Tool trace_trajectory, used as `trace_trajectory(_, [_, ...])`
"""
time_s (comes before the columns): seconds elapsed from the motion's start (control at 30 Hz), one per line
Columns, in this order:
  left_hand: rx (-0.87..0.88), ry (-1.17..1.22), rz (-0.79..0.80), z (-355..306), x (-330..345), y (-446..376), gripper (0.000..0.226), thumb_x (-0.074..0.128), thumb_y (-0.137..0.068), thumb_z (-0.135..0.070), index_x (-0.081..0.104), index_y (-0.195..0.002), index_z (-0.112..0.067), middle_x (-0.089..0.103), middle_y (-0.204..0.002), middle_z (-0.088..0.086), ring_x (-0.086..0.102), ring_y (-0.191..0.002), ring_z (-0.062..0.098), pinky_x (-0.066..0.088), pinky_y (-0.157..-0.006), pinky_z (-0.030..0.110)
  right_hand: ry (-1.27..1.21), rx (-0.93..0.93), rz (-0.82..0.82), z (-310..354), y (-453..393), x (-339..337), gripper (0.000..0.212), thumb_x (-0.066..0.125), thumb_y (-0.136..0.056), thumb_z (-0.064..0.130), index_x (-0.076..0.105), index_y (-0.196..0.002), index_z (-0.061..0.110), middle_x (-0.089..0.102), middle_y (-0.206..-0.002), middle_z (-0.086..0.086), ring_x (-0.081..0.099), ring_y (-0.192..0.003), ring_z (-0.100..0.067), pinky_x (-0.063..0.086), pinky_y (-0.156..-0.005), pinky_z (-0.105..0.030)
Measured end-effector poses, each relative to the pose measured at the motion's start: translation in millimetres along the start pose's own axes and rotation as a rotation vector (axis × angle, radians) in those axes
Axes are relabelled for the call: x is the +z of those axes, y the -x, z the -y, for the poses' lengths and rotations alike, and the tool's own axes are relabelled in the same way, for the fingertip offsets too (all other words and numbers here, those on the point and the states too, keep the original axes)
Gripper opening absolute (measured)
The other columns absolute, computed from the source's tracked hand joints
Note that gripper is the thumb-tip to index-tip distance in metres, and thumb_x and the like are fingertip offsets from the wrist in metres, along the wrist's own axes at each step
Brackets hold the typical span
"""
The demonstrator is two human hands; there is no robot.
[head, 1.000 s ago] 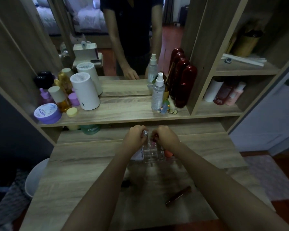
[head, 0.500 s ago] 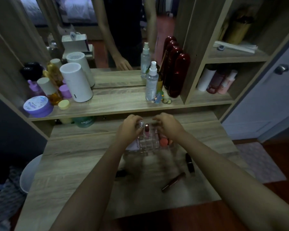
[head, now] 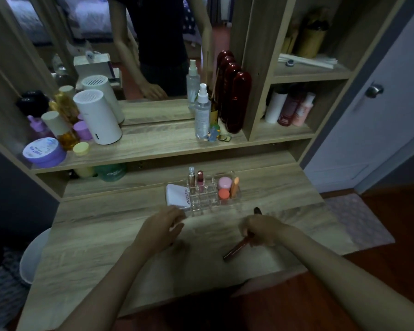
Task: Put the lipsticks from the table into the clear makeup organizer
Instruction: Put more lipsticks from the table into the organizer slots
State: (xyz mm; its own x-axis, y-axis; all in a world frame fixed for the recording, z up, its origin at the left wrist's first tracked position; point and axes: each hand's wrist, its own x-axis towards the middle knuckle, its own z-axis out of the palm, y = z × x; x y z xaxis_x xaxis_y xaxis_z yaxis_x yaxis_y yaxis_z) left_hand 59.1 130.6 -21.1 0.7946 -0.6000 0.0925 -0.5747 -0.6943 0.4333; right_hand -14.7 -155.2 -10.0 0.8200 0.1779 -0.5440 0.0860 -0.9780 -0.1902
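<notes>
The clear makeup organizer (head: 207,203) stands on the table (head: 105,235) just beyond both hands. Two lipsticks stand upright in its back left slots, a silver-capped one (head: 191,177) and a pink one (head: 200,181). My right hand (head: 261,230) pinches the upper end of a long dark red lipstick tube (head: 234,250), which slants down to the left in front of the organizer. A black lipstick (head: 257,210) lies on the table just past that hand. My left hand (head: 161,229) is curled palm-down on the table; what lies under it is hidden.
A white compact (head: 177,195) leans at the organizer's left end; a pink jar (head: 224,182), an orange jar (head: 223,194) and an orange tube (head: 234,187) fill its right part. Bottles and jars crowd the shelf (head: 153,149) behind. A white bin (head: 30,259) stands at the left.
Both hands have drawn back from the organizer toward me, leaving the two lipsticks standing in it. My right hand has taken hold of the dark red tube. My left hand has dropped onto the table.
</notes>
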Motion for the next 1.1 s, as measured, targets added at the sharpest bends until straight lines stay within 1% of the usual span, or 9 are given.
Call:
trace_trajectory(0.1, [-0.083,0.027,0.104,-4,10,9,0.022,0.061,-0.082,-0.029,0.062,-0.104,-0.028,0.065,-0.097,-0.008,0.061,-0.082,0.011,0.043,-0.066,0.023,0.004,-0.001,-0.049,1,-3,8,0.021,0.061,-0.08,0.005,0.067,-0.098,0.012,0.062,-0.119,-0.005,0.058,-0.114,-0.02,0.05,-0.09,-0.036])
trace_trajectory(0.23, [-0.004,0.133,0.225,-26,25,6,0.027,0.06,-0.083,-0.016,0.066,-0.109,-0.016,0.069,-0.103,0.004,0.065,-0.093,0.019,0.048,-0.078,0.026,-0.09,-0.024,-0.068,3,-4,3,0.019,0.057,-0.08,0.0,0.07,-0.092,0.006,0.068,-0.111,-0.01,0.06,-0.109,-0.023,0.049,-0.093,-0.035])
trace_trajectory(0.37, [-0.017,0.313,0.264,-42,30,-4,0.036,0.066,-0.082,-0.007,0.063,-0.117,-0.002,0.069,-0.114,0.015,0.068,-0.1,0.025,0.052,-0.086,0.028,-0.247,-0.032,-0.161,2,0,-17,0.019,0.061,-0.077,-0.005,0.073,-0.088,0.005,0.071,-0.095,-0.009,0.065,-0.093,-0.021,0.045,-0.071,-0.012])
trace_trajectory(0.43, [-0.018,0.311,0.242,-49,26,-12,0.036,0.063,-0.083,-0.013,0.064,-0.118,-0.006,0.069,-0.116,0.011,0.067,-0.101,0.021,0.051,-0.087,0.027,-0.355,-0.055,-0.214,2,3,-29,0.018,0.061,-0.079,-0.007,0.072,-0.088,0.005,0.066,-0.088,-0.005,0.063,-0.087,-0.018,0.048,-0.072,-0.016])
trace_trajectory(0.5, [-0.048,0.327,0.159,-53,17,-21,0.028,0.059,-0.085,-0.016,0.069,-0.111,-0.013,0.074,-0.103,0.006,0.068,-0.086,0.011,0.051,-0.076,0.025,-0.4,-0.077,-0.275,2,5,-44,0.014,0.061,-0.083,-0.002,0.072,-0.092,0.002,0.068,-0.091,-0.008,0.065,-0.087,-0.018,0.053,-0.081,-0.03])
trace_trajectory(0.63, [-0.093,0.441,-0.038,-54,-5,-42,0.023,0.061,-0.087,-0.011,0.07,-0.108,-0.011,0.068,-0.07,-0.002,0.056,-0.055,-0.008,0.043,-0.059,0.005,-0.612,-0.056,-0.395,0,6,-76,0.016,0.067,-0.083,0.002,0.073,-0.097,0.003,0.069,-0.083,-0.001,0.063,-0.069,-0.004,0.049,-0.064,-0.013])
trace_trajectory(0.8, [-0.085,0.449,-0.083,-56,-26,-62,0.021,0.059,-0.089,-0.019,0.071,-0.104,-0.01,0.074,-0.075,0.015,0.066,-0.065,0.023,0.052,-0.072,0.04,-1.208,-0.08,-0.522,2,-1,-112,0.022,0.06,-0.086,-0.006,0.064,-0.108,-0.008,0.073,-0.062,-0.001,0.068,-0.053,-0.005,0.058,-0.053,-0.013])
trace_trajectory(0.93, [-0.152,0.731,-0.075,-65,-27,-69,0.018,0.055,-0.091,-0.008,0.068,-0.092,0.004,0.066,-0.072,0.021,0.06,-0.06,0.024,0.049,-0.058,0.031,-1.458,-0.163,-0.574,18,-12,-133,0.025,0.062,-0.083,-0.012,0.066,-0.106,-0.004,0.071,-0.072,-0.006,0.071,-0.055,-0.007,0.06,-0.057,-0.015])
trace_trajectory(1.1, [-0.138,0.764,0.099,-70,-17,-71,0.029,0.044,-0.097,-0.012,0.064,-0.09,0.007,0.067,-0.078,0.021,0.064,-0.066,0.026,0.052,-0.064,0.033,-1.341,-0.194,-0.564,41,-27,-138,0.026,0.064,-0.082,-0.01,0.065,-0.106,0.001,0.067,-0.077,-0.002,0.068,-0.057,0.0,0.056,-0.054,-0.016])
